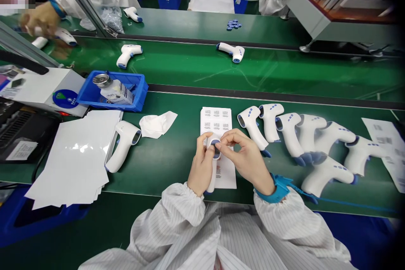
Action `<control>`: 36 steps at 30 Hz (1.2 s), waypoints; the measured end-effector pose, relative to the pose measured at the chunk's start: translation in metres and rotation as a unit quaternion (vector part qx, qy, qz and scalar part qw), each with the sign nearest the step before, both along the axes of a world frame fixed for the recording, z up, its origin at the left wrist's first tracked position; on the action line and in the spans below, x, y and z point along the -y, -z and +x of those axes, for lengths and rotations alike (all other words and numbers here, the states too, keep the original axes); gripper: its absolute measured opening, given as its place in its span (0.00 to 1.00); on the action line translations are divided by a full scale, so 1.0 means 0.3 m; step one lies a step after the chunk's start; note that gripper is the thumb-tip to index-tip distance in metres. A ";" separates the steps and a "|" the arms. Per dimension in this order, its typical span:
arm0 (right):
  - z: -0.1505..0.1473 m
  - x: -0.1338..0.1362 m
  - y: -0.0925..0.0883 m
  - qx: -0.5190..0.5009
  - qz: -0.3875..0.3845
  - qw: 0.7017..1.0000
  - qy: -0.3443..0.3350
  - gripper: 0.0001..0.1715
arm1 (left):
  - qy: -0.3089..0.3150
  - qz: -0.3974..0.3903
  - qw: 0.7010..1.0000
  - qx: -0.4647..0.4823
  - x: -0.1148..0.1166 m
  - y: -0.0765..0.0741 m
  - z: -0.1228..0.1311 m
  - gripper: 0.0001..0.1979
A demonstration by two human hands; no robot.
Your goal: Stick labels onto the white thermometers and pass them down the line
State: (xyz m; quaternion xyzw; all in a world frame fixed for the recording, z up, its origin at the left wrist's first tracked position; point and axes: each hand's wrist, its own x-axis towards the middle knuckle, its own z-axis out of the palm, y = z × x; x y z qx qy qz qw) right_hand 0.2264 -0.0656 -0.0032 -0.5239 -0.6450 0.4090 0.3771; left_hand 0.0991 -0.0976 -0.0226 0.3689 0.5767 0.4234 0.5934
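Note:
My left hand (201, 166) is closed around the head of a white, gun-shaped infrared thermometer (212, 177), its dark screen facing up and its handle pointing toward me. At the right edge of that screen, my right hand (245, 158) has thumb and forefinger pinched close together; any small piece between them cannot be made out. A blue band circles the right wrist. Under the thermometer lies a white sheet of printed labels (216, 114). Several similar thermometers (289, 135) rest in a group to the right, and a single thermometer (124, 145) lies to the left.
Left of me are a stack of white sheets (76, 156), a crumpled wipe (157, 125) and a blue bin (142, 93) holding a bottle (115, 92). Beyond runs a green conveyor (183, 65) carrying thermometers. A co-worker's hand (42, 19) reaches in at far left. A printed sheet (387, 147) lies far right.

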 end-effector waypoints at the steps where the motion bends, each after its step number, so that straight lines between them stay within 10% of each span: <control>1: -0.003 0.003 -0.006 0.018 -0.003 1.000 0.000 0.10 | 0.001 -0.001 1.000 -0.002 0.000 -0.001 0.000 0.12; 6: -0.013 0.028 -0.032 0.087 -0.048 0.995 -0.009 0.08 | 0.016 -0.007 1.000 0.016 0.003 0.001 -0.001 0.13; 15: 0.028 0.017 -0.027 -0.162 -0.270 0.948 -0.055 0.16 | 0.003 -0.012 0.996 0.086 0.007 0.028 -0.019 0.16; 26: -0.020 -0.006 -0.057 -0.032 0.078 0.995 -0.051 0.09 | 0.066 0.006 0.983 0.174 0.010 -0.081 -0.016 0.40; 36: -0.017 -0.018 -0.092 -0.073 0.018 0.989 -0.128 0.16 | 0.065 0.015 0.989 0.135 0.019 -0.106 -0.035 0.41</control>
